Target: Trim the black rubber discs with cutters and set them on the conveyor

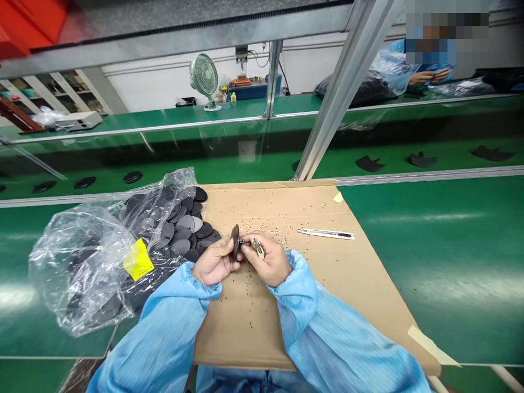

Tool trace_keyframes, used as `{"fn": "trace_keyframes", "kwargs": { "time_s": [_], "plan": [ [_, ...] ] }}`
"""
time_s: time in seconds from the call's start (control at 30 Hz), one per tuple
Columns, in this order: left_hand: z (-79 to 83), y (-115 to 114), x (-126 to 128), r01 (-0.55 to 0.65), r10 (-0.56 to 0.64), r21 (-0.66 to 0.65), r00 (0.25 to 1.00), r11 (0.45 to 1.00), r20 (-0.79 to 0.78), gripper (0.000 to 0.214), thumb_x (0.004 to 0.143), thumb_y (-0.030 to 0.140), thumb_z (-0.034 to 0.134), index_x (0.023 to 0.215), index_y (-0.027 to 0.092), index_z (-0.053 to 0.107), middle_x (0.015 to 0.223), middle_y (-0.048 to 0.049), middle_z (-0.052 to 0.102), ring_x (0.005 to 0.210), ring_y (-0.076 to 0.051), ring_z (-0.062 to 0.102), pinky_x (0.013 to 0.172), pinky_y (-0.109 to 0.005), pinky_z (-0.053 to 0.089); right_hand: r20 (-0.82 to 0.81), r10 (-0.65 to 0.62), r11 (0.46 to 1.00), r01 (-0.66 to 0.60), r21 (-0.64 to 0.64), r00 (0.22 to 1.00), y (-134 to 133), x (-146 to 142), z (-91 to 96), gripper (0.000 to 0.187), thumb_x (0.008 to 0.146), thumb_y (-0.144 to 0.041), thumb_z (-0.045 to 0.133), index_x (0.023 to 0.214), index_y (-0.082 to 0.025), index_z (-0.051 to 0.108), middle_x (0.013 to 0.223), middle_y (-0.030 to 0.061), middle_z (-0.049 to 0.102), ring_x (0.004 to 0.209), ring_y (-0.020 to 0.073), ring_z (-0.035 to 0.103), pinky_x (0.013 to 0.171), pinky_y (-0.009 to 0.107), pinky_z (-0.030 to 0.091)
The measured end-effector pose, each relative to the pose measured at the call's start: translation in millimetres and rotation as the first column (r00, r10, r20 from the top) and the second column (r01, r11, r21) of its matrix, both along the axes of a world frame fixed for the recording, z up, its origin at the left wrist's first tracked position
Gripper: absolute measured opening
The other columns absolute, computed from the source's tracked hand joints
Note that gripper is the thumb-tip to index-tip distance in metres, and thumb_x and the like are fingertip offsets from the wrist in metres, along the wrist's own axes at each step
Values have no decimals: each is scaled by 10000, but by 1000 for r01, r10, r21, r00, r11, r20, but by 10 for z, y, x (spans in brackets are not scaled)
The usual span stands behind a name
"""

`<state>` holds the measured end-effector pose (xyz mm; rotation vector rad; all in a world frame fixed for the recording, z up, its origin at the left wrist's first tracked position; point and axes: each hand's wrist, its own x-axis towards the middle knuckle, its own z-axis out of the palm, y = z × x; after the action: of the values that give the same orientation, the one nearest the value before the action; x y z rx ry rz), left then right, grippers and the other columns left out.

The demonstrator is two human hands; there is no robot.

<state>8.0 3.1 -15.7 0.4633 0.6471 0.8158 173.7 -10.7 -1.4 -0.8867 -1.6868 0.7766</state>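
My left hand pinches a round black plastic disc on edge between thumb and fingers, above the cardboard sheet. Right beside it, my right hand is closed around a small pair of nippers with a yellowish handle. The nippers' tip meets the disc's right-hand face near its middle; fingers partly hide the contact. To the left, many similar black discs spill from a clear plastic bag with a yellow label.
A white utility knife lies on the brown cardboard, among scattered tiny black bits. Beyond a metal frame post, a green conveyor carries black parts. Farther back are a fan and another person's hands.
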Motion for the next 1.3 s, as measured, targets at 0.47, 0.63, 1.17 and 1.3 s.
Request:
{"fn": "trace_keyframes", "kwargs": {
  "time_s": [0.47, 0.63, 1.17, 1.3],
  "plan": [
    [-8, -17, 12, 26, -25, 45, 1000, 999, -14, 358, 707, 217, 719, 1027, 162, 569, 723, -12, 549, 586, -98, 550, 460, -188, 487, 257, -33, 960, -40, 276, 966, 53, 50, -43, 176, 846, -222, 484, 948, -216, 627, 835, 73, 649, 777, 195, 591, 748, 351, 487],
    [-19, -28, 19, 24, -21, 61, 998, 998, -51, 362, 713, 238, 720, 1028, 170, 557, 720, -11, 554, 577, -99, 550, 466, -201, 496, 294, -53, 959, -34, 282, 954, 33, 32, -2, 163, 843, -215, 466, 824, -214, 628, 739, 59, 623, 711, 188, 561, 713, 342, 464],
    [492, 457, 56, -246, 429, 448, 824, 860, -371, 436, 610, 171, 718, 1033, 132, 617, 1015, -95, 655, 992, -240, 601, 911, -374, 455, -214, -516, 852, 470, -233, 830, 314, 28, -298, 230, 847, -389, 505, 849, -172, 581, 750, 24, 592, 716, 165, 553, 713, 298, 455],
    [656, 1259, -56, -104, 664, 707, 460, 700, -590, 403, 654, 150, 627, 1054, 101, 616, 985, -126, 641, 983, -284, 593, 922, -429, 429, -213, -512, 854, 468, -227, 832, 297, 2, -280, 215, 839, -379, 518, 847, -174, 584, 770, 32, 597, 724, 167, 555, 718, 297, 452]
  ]
}}
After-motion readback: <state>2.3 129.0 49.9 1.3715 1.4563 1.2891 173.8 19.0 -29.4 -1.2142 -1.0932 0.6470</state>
